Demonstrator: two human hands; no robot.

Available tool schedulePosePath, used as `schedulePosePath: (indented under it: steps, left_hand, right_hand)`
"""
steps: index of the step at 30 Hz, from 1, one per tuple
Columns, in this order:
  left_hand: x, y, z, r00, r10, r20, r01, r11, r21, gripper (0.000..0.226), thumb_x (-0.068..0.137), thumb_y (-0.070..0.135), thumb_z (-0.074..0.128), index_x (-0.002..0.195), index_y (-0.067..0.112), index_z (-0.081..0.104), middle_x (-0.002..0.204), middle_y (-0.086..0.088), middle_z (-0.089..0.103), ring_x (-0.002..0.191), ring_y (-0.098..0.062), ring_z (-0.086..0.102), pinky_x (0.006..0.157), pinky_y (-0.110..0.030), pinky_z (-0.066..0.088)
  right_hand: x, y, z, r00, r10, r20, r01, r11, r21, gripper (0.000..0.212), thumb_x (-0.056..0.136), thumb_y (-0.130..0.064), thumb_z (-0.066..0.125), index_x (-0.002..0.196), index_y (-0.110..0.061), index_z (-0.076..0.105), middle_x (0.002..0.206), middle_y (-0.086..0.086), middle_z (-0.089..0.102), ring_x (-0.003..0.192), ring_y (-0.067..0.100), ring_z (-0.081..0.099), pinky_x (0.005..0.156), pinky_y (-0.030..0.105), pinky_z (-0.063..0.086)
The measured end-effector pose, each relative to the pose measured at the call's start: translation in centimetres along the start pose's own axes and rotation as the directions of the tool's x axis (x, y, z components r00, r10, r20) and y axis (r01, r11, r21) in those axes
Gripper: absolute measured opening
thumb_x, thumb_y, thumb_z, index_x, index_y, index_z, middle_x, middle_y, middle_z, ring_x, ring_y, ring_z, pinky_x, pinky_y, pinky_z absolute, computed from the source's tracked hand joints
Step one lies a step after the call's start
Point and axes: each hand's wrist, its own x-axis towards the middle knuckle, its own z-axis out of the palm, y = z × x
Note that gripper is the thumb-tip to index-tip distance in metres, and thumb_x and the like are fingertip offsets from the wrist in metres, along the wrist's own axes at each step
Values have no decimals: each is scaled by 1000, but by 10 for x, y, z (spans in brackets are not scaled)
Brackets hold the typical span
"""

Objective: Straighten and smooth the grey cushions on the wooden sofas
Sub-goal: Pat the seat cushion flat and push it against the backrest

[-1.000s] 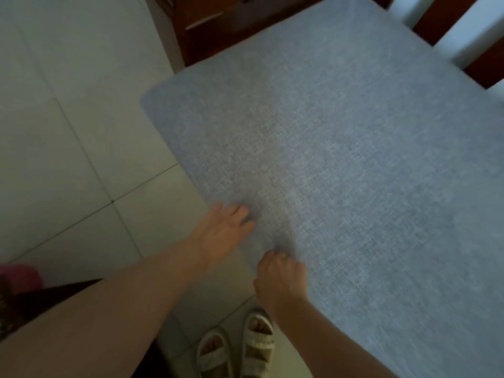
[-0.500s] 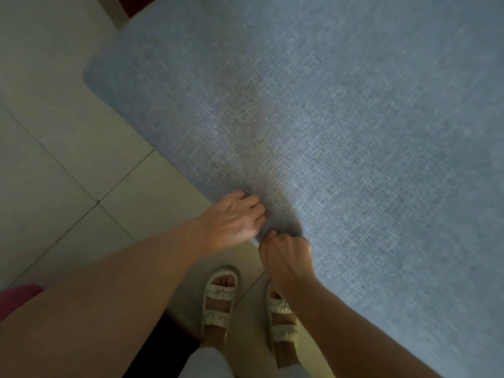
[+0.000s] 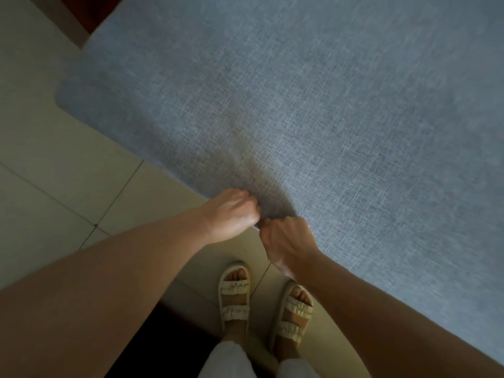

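- We see the grey cushion (image 3: 313, 105) filling the upper right of the view, its near edge running diagonally above the tiled floor (image 3: 54, 165)
- Our left hand (image 3: 231, 214) grips that near edge, its fingers (image 3: 246, 204) curled and pinching the fabric
- Our right hand (image 3: 286, 241) sits just beside it, fingers curled round the same edge
- The fabric puckers into a shadowed fold right above both hands
- Our feet in pale sandals (image 3: 236, 296) stand on the floor below the edge

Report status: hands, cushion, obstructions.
Left hand and right hand both grip the grey cushion at its front edge. Fabric puckered there. Nothing in the way.
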Motion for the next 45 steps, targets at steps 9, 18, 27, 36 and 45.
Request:
schedulePosePath:
  steps: [9,18,27,36,45]
  left_hand:
    - [-19,14,-3,997,44,56,-43,999,-24,27,44,-1,84,49,11,59,48,-4,55,42,-22,55,38,-23,41]
    - [-39,23,6,995,31,95,-24,997,-73,32,76,17,40,51,17,59,51,0,55,47,-17,55,41,-23,38]
    - [-32,27,-3,917,-19,399,29,999,-20,28,80,17,43,69,16,68,69,-2,65,65,-21,66,55,-24,49]
    - [26,24,-96,883,-358,303,371,928,15,37,94,17,53,129,14,42,126,-5,47,113,-22,48,87,-31,41]
    - [93,-11,-198,783,-613,107,619,784,-41,70,93,36,55,149,19,16,155,-3,19,142,-22,19,115,-45,11]
  right_hand:
    - [-15,-22,3,1000,-8,7,8,1000,11,25,99,-9,35,116,-6,54,105,7,61,94,26,62,61,33,37]
    - [-26,-40,7,996,-71,59,66,994,85,24,99,-8,36,114,-3,55,106,10,59,93,28,61,57,34,32]
    - [-26,-35,11,997,-53,60,36,968,250,30,100,-9,31,120,-6,53,114,11,63,104,31,61,64,32,33]
    - [-48,18,-47,963,245,-112,-200,929,312,51,90,-24,59,132,-10,32,132,11,33,115,24,40,92,32,40]
    - [-54,104,-150,878,413,-241,-288,860,422,54,93,-28,55,139,-12,30,146,10,22,132,25,27,107,32,28]
